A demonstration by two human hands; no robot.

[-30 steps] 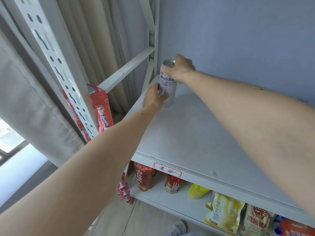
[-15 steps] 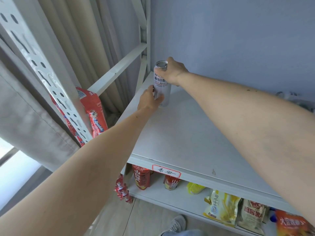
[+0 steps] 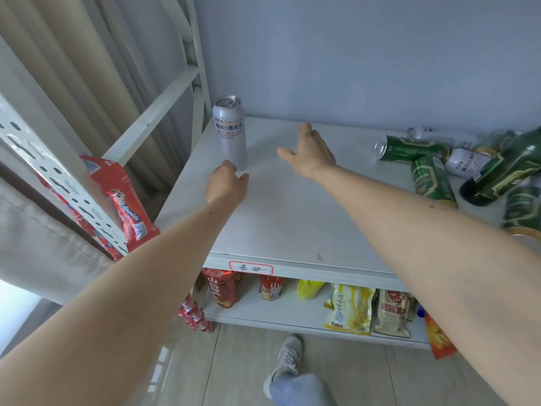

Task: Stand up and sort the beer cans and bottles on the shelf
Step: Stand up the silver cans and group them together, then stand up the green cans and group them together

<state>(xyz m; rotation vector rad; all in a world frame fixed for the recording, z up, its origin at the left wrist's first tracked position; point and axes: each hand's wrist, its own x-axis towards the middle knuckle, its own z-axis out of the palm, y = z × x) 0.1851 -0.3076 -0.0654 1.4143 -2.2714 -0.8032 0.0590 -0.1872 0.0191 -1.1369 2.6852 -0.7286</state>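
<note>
A tall silver beer can [image 3: 229,130] stands upright in the back left corner of the white shelf [image 3: 281,218]. My left hand [image 3: 224,183] hovers just in front of the can's base, fingers loosely curled, holding nothing. My right hand [image 3: 310,155] is spread open above the shelf to the can's right, clear of it. At the far right lies a jumble of toppled drinks: green cans [image 3: 407,148] [image 3: 431,178], a silver can [image 3: 465,162] and a green glass bottle [image 3: 503,174].
A perforated white upright [image 3: 55,171] with red snack packs [image 3: 128,206] hanging behind it stands at the left, beside a curtain. The lower shelf [image 3: 263,313] holds snack bags. My shoe [image 3: 285,361] is on the floor below.
Both hands have let go of the silver can, which now stands alone. My right hand has moved right and opened. The view has swung right, showing the toppled cans and bottle.
</note>
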